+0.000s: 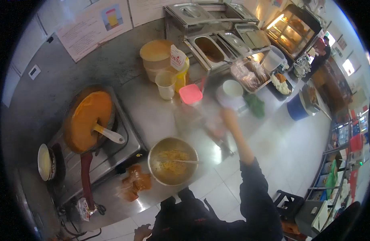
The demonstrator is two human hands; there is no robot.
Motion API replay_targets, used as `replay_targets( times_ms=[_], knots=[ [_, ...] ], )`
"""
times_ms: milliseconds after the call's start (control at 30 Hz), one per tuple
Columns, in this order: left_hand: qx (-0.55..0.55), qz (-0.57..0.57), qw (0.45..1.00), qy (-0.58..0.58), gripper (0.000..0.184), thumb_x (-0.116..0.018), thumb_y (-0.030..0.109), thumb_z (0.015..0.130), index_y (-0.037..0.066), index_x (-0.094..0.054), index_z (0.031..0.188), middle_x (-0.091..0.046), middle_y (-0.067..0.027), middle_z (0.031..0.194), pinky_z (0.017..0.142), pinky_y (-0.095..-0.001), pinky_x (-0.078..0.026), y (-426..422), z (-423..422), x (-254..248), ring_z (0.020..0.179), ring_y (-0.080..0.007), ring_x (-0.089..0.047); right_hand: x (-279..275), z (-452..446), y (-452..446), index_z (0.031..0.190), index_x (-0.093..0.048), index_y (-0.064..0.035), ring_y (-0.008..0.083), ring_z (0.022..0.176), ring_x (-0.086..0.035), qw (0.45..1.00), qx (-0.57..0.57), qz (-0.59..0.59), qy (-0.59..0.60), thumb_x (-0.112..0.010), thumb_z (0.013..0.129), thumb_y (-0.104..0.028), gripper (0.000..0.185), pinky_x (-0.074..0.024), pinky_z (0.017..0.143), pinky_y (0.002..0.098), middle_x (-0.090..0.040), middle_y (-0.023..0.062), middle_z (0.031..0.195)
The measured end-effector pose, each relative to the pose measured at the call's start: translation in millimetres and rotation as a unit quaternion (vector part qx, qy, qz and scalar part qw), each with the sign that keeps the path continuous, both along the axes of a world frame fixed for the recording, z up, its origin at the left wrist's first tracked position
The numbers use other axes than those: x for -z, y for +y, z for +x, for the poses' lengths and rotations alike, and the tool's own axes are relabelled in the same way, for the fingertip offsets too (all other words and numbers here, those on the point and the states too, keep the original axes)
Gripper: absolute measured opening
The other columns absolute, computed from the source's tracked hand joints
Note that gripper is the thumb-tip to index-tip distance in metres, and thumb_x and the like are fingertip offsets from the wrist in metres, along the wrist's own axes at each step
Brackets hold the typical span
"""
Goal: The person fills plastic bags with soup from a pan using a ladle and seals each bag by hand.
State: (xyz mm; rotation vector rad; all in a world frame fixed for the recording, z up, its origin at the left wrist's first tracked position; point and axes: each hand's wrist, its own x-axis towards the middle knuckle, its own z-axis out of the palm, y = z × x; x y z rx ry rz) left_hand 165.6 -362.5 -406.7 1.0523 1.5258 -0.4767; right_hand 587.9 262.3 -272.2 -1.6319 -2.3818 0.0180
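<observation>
My right hand point(229, 116) is reached out over the steel counter, smeared by motion, so its fingers do not show clearly. It is nearest to a white bowl point(232, 89) on a stack of white plates point(225, 103). A see-through blurred shape lies just left of it; I cannot make out what it is. Low at the frame's bottom edge, my left hand point(143, 232) hangs beside my body, fingers loosely apart with nothing visible in them. In front of me stands a steel mixing bowl point(151, 162) with shredded yellowish food and a fork point(181, 161) resting in it.
Left, a pan point(87, 154) of orange sauce with a white-handled spatula point(110, 134) sits on the stove point(126, 138). A pink-lidded tub point(190, 94), plastic jug point(166, 85), bucket point(156, 56), green cloth point(255, 105) and steel food containers point(211, 49) stand farther back. Brown packets point(136, 180) lie near the front edge.
</observation>
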Motion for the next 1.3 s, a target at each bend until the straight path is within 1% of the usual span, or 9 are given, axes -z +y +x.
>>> replay_targets(
  times_ms=[67,167,533,800,933,1033,1067,1133,1300],
  knots=[
    [0.067,-0.028,0.986,0.150,0.046,-0.048,0.045,0.081,0.022,-0.045,0.121,-0.056,-0.0087,0.110,0.088,-0.0460,-0.038,111,68,-165,0.105,-0.0251,-0.051,16,6,10,0.076,-0.059,-0.0089,0.0293,0.074,-0.059,0.999,0.047,-0.011,0.005,-0.056,0.065,-0.005,0.012,-0.0459,0.063,0.0403,-0.061,0.0130,0.073],
    [0.045,0.123,0.987,0.089,0.031,-0.048,0.021,0.077,0.014,-0.057,0.106,-0.058,-0.0100,0.105,0.086,-0.0387,-0.041,166,85,-236,0.097,-0.0295,-0.054,-27,-4,-11,0.073,-0.060,-0.0087,0.0303,0.069,-0.060,0.997,0.036,0.049,0.043,-0.057,0.064,-0.005,0.010,-0.0463,0.059,0.0411,-0.061,0.0134,0.070],
    [-0.308,0.408,0.772,-0.378,0.020,-0.048,0.009,0.086,-0.003,-0.057,0.099,-0.060,-0.0084,0.101,0.082,-0.0267,-0.042,338,160,-289,0.092,-0.0147,-0.055,-148,-65,-140,0.074,-0.061,-0.0068,0.0238,0.071,-0.055,0.924,-0.078,0.282,0.247,-0.065,0.061,-0.001,0.015,-0.0436,0.063,0.0334,-0.059,0.0071,0.077],
    [-0.379,0.530,0.660,-0.375,0.014,-0.055,0.004,0.081,-0.003,-0.062,0.092,-0.064,-0.0075,0.084,0.071,-0.0228,-0.045,346,154,-316,0.078,-0.0114,-0.058,-177,-130,-243,0.080,-0.062,-0.0065,0.0227,0.069,-0.054,0.885,-0.235,0.294,0.275,-0.068,0.055,-0.003,0.025,-0.0435,0.058,0.0304,-0.059,0.0068,0.080],
    [-0.363,0.595,0.678,-0.233,0.009,-0.060,-0.002,0.074,-0.002,-0.064,0.082,-0.063,-0.0079,0.076,0.067,-0.0224,-0.046,310,117,-304,0.072,-0.0120,-0.058,-147,-115,-290,0.096,-0.057,-0.0019,0.0225,0.088,-0.054,0.855,-0.154,-0.259,0.423,-0.061,0.072,-0.011,0.026,-0.0418,0.077,0.0316,-0.059,0.0127,0.098],
    [-0.383,0.589,0.656,-0.276,0.005,-0.063,-0.001,0.070,-0.001,-0.064,0.075,-0.062,-0.0075,0.073,0.065,-0.0228,-0.046,280,91,-308,0.069,-0.0116,-0.058,-42,-93,-337,0.118,-0.049,-0.0024,0.0201,0.108,-0.048,0.668,-0.121,-0.676,0.286,-0.046,0.089,-0.031,0.041,-0.0380,0.090,0.0308,-0.047,0.0129,0.124],
    [-0.337,0.617,0.664,-0.254,0.006,-0.059,-0.001,0.071,0.001,-0.065,0.073,-0.063,-0.0072,0.070,0.062,-0.0237,-0.045,270,82,-321,0.066,-0.0124,-0.059,-26,-89,-357,0.118,-0.049,-0.0024,0.0201,0.108,-0.048,0.667,-0.127,-0.678,0.283,-0.046,0.089,-0.031,0.041,-0.0380,0.090,0.0308,-0.047,0.0129,0.124],
    [-0.291,0.640,0.673,-0.229,0.011,-0.055,-0.001,0.072,0.003,-0.065,0.071,-0.063,-0.0070,0.068,0.059,-0.0245,-0.045,253,66,-328,0.063,-0.0131,-0.059,1,-83,-392,0.126,-0.042,-0.0045,0.0212,0.118,-0.040,0.477,-0.034,-0.811,0.337,-0.041,0.090,-0.039,0.050,-0.0330,0.097,0.0324,-0.029,0.0080,0.137],
    [-0.366,0.624,0.623,-0.297,0.008,-0.066,0.001,0.072,-0.003,-0.061,0.068,-0.060,-0.0042,0.063,0.050,-0.0203,-0.042,218,33,-335,0.053,-0.0092,-0.053,64,-103,-405,0.124,-0.043,-0.0061,0.0231,0.121,-0.037,0.558,-0.262,-0.763,0.195,-0.044,0.088,-0.036,0.048,-0.0344,0.097,0.0353,-0.020,0.0093,0.141]
  ],
)
